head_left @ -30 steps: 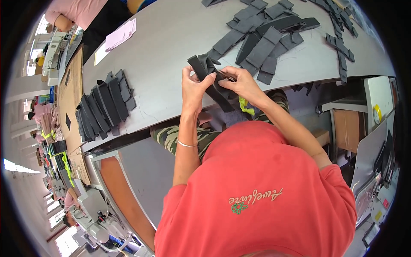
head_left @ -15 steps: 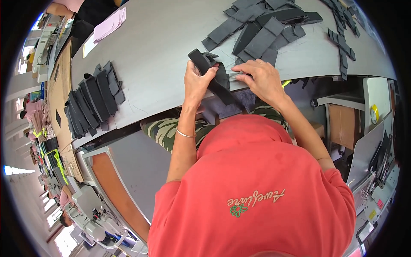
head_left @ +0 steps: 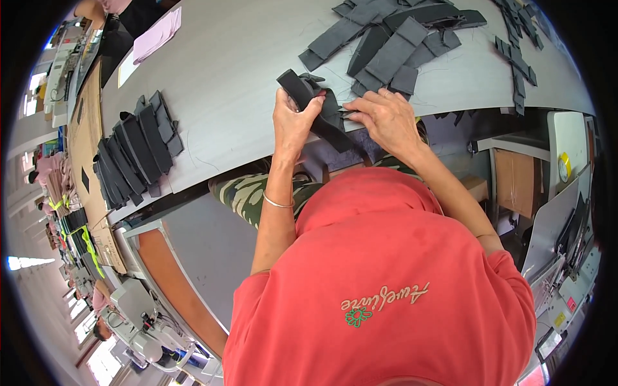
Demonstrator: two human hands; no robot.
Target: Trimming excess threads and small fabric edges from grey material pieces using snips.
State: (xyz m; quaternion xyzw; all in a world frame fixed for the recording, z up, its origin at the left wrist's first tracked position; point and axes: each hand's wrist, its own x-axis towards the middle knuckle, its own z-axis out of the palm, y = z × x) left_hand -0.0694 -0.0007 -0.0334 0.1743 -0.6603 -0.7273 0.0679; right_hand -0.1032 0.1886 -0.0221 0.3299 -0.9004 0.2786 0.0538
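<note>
My left hand (head_left: 294,124) is closed around a dark grey sewn fabric strip (head_left: 330,130), thumb on top, just over the table's near edge. One end of the strip sticks up past my fingers and the other hangs toward my lap. Close on its right, my right hand (head_left: 387,123) is bent into a pinch at the strip's side. Whatever lies between those fingertips is too small to make out. Beyond my right hand lies a loose pile of similar dark grey fabric pieces (head_left: 394,55).
A row of overlapping dark strips (head_left: 136,151) lies on the grey table (head_left: 232,83) at the left. Pink papers (head_left: 156,36) are at the far left. More fabric pieces (head_left: 515,61) lie far right. A cardboard box (head_left: 515,183) stands beneath, and a sewing machine (head_left: 138,315) at lower left.
Both hands have shifted very slightly left with the strip. My right fingertips have come a little closer to the strip's side.
</note>
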